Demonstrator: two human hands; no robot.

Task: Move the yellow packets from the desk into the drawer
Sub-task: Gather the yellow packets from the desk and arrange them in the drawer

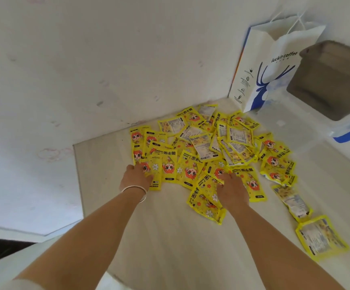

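Pale desk fills the lower frame; yellow packets heap at centre. Left hand and right hand press them flat-fingered. Slick overlapping packets may slide off right; no drawer shows.

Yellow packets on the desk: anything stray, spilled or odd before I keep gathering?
Mostly one loose heap of yellow packets, some face up, some face down. Two packets lie apart at the near right, outside the heap. Left hand and right hand rest on the heap's near edge. Nothing looks torn.
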